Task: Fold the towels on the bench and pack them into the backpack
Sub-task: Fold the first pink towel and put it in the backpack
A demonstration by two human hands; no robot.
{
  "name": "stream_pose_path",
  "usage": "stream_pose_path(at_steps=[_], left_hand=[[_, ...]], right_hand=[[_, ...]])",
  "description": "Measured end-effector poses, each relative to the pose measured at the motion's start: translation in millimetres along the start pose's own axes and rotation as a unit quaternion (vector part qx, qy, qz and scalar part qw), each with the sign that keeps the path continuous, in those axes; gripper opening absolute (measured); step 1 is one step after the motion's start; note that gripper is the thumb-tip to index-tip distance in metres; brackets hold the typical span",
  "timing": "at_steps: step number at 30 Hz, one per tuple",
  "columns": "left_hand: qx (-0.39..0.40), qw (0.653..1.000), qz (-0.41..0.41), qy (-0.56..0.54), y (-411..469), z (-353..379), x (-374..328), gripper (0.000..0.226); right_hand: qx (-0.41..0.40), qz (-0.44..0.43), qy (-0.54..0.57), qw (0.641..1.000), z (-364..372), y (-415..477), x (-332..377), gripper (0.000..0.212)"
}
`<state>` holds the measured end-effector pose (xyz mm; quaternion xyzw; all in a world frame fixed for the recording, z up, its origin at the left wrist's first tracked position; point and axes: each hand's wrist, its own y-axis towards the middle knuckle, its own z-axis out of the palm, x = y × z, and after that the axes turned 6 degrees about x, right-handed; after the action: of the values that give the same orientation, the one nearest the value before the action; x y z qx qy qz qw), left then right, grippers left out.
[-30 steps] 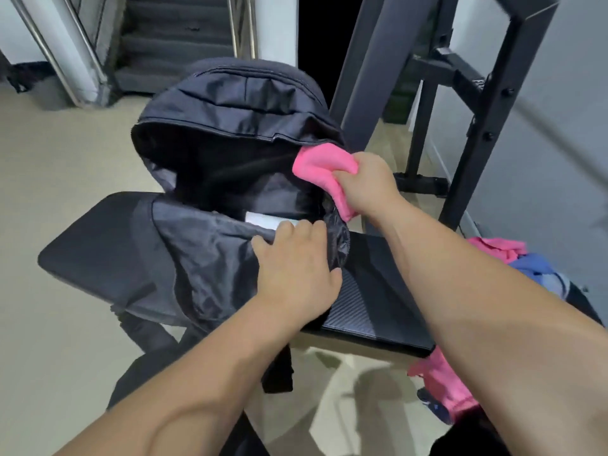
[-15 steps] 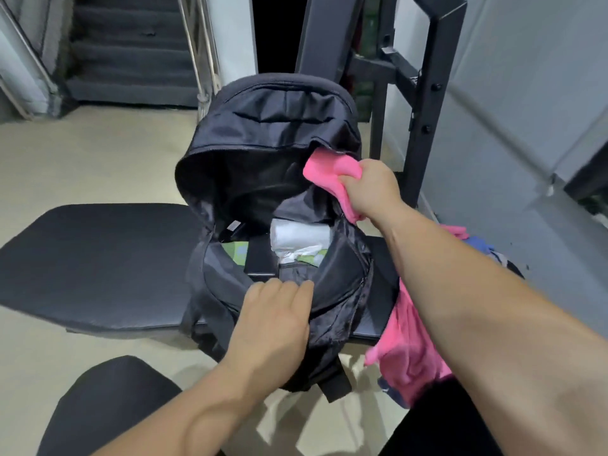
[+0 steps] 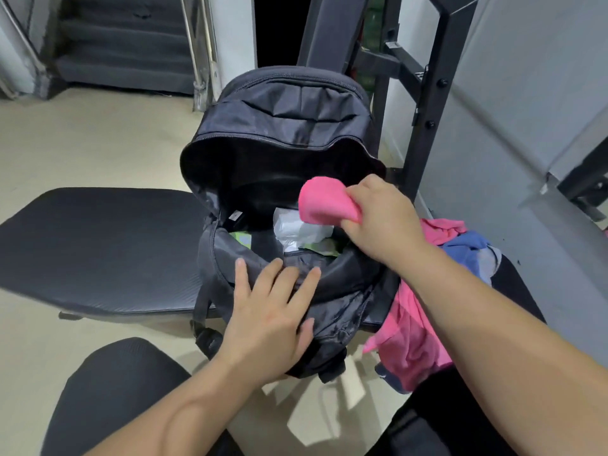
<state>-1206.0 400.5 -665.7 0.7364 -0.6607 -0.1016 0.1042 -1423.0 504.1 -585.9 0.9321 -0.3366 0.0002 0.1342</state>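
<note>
A view from above, looking down at a person's two bare forearms reaching toward a black backpack (image 3: pixel 289 126) that sits upright on a black padded desk (image 3: pixel 98 248), its main compartment unzipped and gaping wide toward the viewer. The right hand (image 3: pixel 381 222) is closed around a folded pink towel (image 3: pixel 324 205), gripping one end of it in the fist while the rest of the bundle sticks out to the left, held over the right side of the backpack's opening and not yet down inside. The left hand (image 3: pixel 276 317) lies flat with fingers spread on the front panel of the backpack, just below the near rim of the opening, holding nothing. Inside the compartment a crumpled white plastic wrapper (image 3: pixel 296 228) rests near the middle, with something green (image 3: pixel 243 239) showing beside and beneath it. To the right of the backpack, on the far end of the desk, sits a loose heap of unfolded towels: a pink one (image 3: pixel 414 334) spills over the desk's near edge and hangs toward the floor, and a blue one (image 3: pixel 467 255) lies behind it. Behind the backpack rises a black metal frame (image 3: pixel 427 103), with a pale wall to the right. A beige floor (image 3: pixel 82 143) stretches to the left, with grey stairs (image 3: pixel 125 60) beyond it.
</note>
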Motion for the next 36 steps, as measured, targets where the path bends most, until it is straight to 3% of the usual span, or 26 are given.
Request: stream_pose_path(at_steps=[4,7,10,12,15,19,23,25,29,33,36], left_hand=[[0.001,0.999,0.025,0.028,-11.5,17.2,-4.8,0.062],[-0.001,0.999,0.028,0.033,-12.0,19.9,-5.0,0.064],[0.014,0.999,0.037,0.023,-17.1,15.8,-2.5,0.071],[0.036,0.998,0.042,0.025,-20.1,13.6,-2.9,0.080],[0.035,0.998,0.044,0.024,-22.6,16.3,-3.1,0.084],[0.025,0.997,0.066,0.012,-22.3,23.3,1.2,0.078],[0.004,0.997,0.082,0.007,-23.2,28.3,1.4,0.074],[-0.007,0.996,0.093,0.008,-24.3,29.7,2.3,0.070],[-0.011,0.994,0.107,0.012,-26.4,36.8,6.3,0.066],[-0.017,0.994,0.111,0.008,-27.7,38.0,6.8,0.065],[-0.024,0.995,0.094,0.000,-25.0,33.7,5.8,0.066]], right_hand=[[0.101,-0.137,0.037,0.985,-11.1,13.6,26.6,0.043],[0.234,-0.112,0.140,0.955,9.0,35.3,37.1,0.039],[0.401,-0.058,0.088,0.910,41.2,51.2,37.3,0.038],[0.451,-0.057,0.052,0.889,55.3,57.4,39.5,0.040],[0.436,-0.071,0.035,0.896,72.8,58.0,48.6,0.042],[0.328,-0.085,-0.133,0.931,91.8,43.7,49.5,0.050],[0.239,-0.220,-0.097,0.941,87.5,24.6,53.1,0.043],[0.258,-0.271,-0.069,0.925,87.6,14.9,53.1,0.057],[0.347,-0.243,-0.113,0.899,94.8,12.6,49.8,0.077],[0.363,-0.213,-0.099,0.902,93.5,14.8,55.4,0.052],[0.401,-0.174,-0.047,0.898,84.6,22.1,48.1,0.052]])
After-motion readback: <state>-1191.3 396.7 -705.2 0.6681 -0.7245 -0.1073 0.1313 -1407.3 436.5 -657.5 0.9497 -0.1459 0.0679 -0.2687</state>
